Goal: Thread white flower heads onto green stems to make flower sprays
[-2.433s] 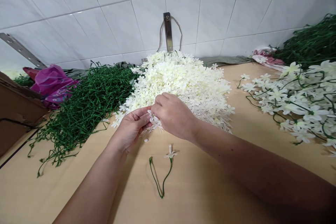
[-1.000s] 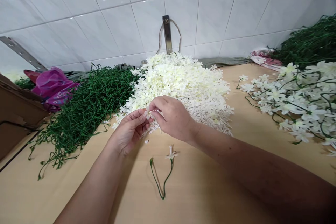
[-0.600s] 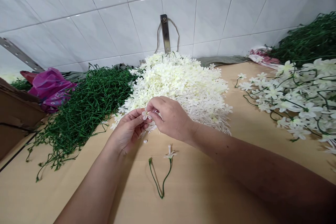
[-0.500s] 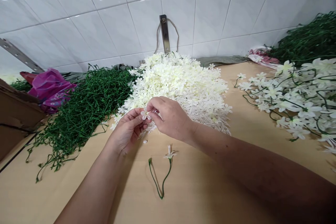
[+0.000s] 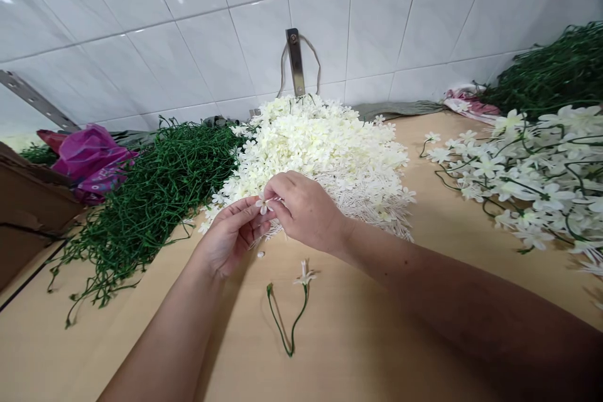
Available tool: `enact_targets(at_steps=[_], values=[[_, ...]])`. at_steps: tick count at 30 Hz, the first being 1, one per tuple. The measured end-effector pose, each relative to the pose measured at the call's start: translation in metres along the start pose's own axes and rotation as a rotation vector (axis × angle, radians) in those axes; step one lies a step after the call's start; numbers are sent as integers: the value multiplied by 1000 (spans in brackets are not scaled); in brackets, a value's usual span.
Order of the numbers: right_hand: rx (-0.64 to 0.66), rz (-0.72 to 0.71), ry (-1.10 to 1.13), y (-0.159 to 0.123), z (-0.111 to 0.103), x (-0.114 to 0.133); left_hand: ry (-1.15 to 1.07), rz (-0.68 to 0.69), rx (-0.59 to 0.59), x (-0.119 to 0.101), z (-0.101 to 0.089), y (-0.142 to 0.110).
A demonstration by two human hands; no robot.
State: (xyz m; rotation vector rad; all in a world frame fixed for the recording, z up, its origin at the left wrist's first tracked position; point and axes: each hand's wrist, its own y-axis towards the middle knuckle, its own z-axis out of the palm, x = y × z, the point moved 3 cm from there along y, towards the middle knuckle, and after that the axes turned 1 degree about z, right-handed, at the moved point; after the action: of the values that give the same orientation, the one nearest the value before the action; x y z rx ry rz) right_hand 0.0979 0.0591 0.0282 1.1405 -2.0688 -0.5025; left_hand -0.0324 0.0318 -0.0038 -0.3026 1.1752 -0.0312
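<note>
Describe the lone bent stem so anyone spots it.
Start at the white flower pile by the tiled wall. Below the right hand, on the tabletop, lies the bent stem: a single green V, untangled, white bloom on its right tip.

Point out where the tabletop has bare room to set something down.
Bare tabletop shows between the V-shaped green stem and right forearm, between the left forearm and left green stem pile, and between the white flower pile and stemmed white flowers. It is crowded beyond the left hand, where the two piles meet.
</note>
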Motion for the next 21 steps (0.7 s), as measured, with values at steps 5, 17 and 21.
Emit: enact_targets(at_steps=[5, 17, 21], values=[[21, -36, -20, 0, 2, 0, 19, -13, -8, 3, 0, 1], [54, -1, 70, -1, 1, -3, 68, 8, 56, 4, -2, 3], [92, -18, 46, -1, 3, -3, 148, 34, 98, 4, -2, 2]])
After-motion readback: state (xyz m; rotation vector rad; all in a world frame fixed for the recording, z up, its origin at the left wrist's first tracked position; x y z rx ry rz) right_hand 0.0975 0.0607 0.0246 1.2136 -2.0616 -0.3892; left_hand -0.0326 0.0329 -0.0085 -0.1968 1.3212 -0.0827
